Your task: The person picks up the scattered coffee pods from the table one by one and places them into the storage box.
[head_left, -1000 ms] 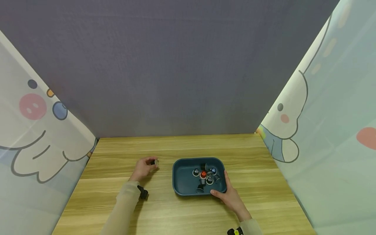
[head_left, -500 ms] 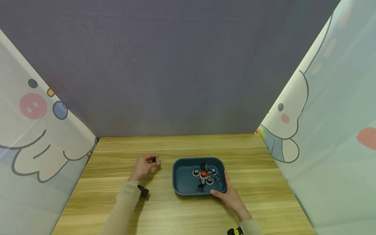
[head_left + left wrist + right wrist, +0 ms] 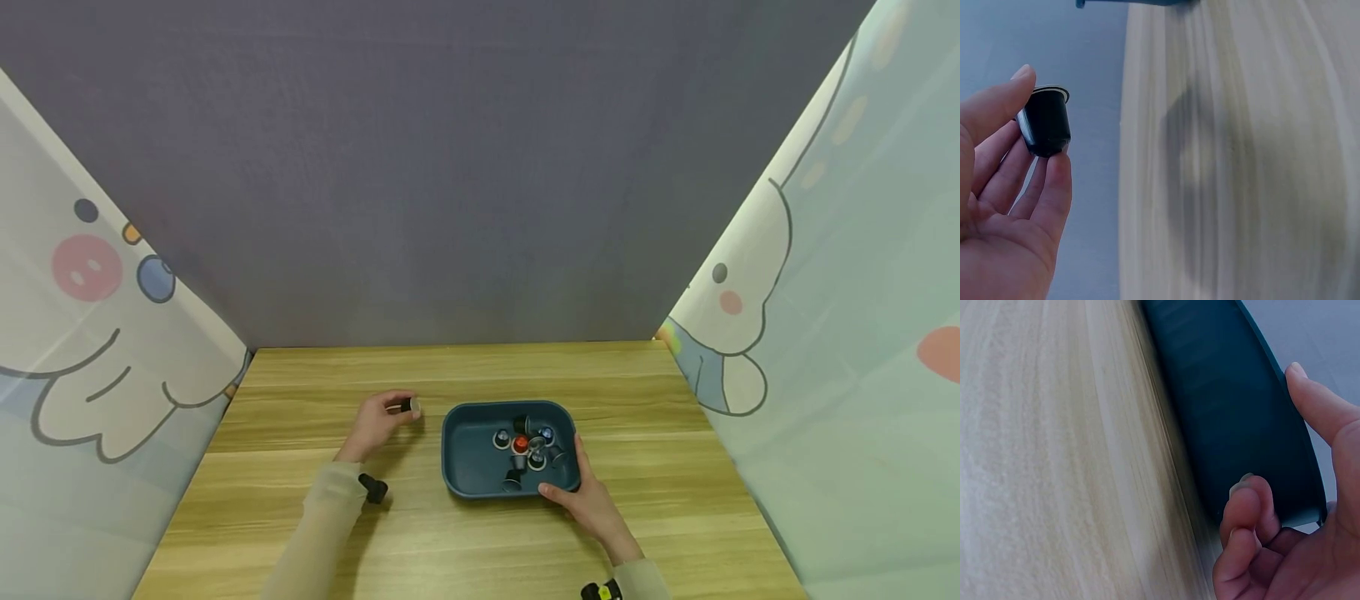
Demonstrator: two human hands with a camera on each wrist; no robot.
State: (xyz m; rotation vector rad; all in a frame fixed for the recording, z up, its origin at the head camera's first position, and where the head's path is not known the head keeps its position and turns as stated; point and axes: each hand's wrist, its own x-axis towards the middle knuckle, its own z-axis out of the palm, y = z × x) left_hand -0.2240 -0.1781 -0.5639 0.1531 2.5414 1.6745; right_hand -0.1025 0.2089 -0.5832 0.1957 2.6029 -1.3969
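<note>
My left hand pinches a black coffee capsule between thumb and fingers, above the table to the left of the tray. In the left wrist view its pale rim faces up, close to my thumb. A dark teal tray lies in the middle of the table. My right hand grips its near right corner; in the right wrist view the thumb sits on the rim and curled fingers lie against the wall. Inside the tray, mostly to the right, are several capsules, among them a red one and a black one.
The wooden table ends at a grey backdrop. Panels with cartoon prints stand along its left side and right side.
My left hand has shifted right and slightly away from me, bringing the black capsule closer to the tray. The right hand and the tray stay where they were.
</note>
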